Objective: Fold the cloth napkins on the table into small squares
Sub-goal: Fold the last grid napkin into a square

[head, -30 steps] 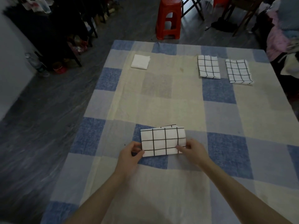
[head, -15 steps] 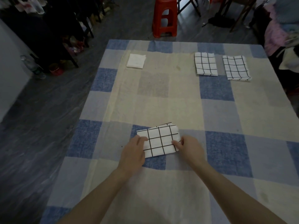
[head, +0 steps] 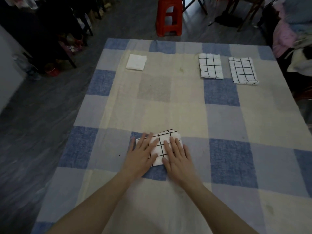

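A white napkin with a black grid (head: pixel 160 146) lies folded small on the table near me. My left hand (head: pixel 142 155) lies flat on its left part with straight fingers. My right hand (head: pixel 177 157) presses flat on its right part. Both palms cover much of the cloth. Two more grid napkins sit folded at the far right: one (head: pixel 210 68) and another (head: pixel 243 70) beside it. A plain white folded napkin (head: pixel 136 62) rests at the far left.
The table wears a blue, grey and cream checked cloth (head: pixel 168 107). A red plastic stool (head: pixel 169 16) stands beyond the far edge. Dark furniture (head: pixel 50 31) is at the left, piled clothes (head: pixel 290 36) at the right.
Both hands moved from pinching the napkin's side edges to lying flat on top of it. The napkin now looks narrower and slightly turned.
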`<state>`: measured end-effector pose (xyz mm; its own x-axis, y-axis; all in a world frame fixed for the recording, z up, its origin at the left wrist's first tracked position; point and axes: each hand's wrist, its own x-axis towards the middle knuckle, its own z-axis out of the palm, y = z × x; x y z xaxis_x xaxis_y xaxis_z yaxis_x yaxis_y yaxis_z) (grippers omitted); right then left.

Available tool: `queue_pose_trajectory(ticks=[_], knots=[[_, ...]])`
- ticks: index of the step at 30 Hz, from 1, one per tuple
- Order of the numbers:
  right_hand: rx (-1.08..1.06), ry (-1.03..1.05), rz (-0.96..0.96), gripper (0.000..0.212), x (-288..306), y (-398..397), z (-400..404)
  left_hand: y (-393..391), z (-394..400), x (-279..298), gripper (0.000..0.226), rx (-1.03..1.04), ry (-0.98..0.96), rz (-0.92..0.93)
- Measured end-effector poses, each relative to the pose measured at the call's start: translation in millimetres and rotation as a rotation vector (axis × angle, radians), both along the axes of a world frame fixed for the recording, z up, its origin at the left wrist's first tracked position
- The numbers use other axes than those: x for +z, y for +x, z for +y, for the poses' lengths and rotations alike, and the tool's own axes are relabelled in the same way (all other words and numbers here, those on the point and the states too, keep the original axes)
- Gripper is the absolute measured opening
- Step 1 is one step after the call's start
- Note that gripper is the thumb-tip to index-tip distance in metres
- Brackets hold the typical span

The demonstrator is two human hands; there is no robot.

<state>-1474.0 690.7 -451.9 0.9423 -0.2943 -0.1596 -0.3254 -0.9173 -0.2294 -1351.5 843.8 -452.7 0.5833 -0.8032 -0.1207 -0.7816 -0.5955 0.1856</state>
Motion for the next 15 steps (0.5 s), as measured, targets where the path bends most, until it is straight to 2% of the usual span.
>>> queue_pose_trajectory(ticks=[2,7,9,11,13,15], knots=[[-0.037,0.001,0.0,0.064,-1,-8,-9,0,6,1,0.06,0.105,-0.01,0.02],[-0.378,0.119,0.037,0.08,14,-22,-21,6,-10,29,0.069,0.286,-0.086,0.155],[-0.498,0.192,0.051,0.081,28,-25,-21,8,-17,42,0.057,0.368,-0.071,0.28],[-0.609,0.2,-0.025,0.072,43,-27,-17,7,-17,48,0.038,0.446,-0.016,0.402],[-0.662,0.192,-0.087,0.046,51,-32,-14,4,-15,46,0.025,0.456,0.004,0.501],[-0.674,0.278,0.049,0.027,58,-36,-12,-5,-15,45,0.021,0.419,-0.046,0.572]])
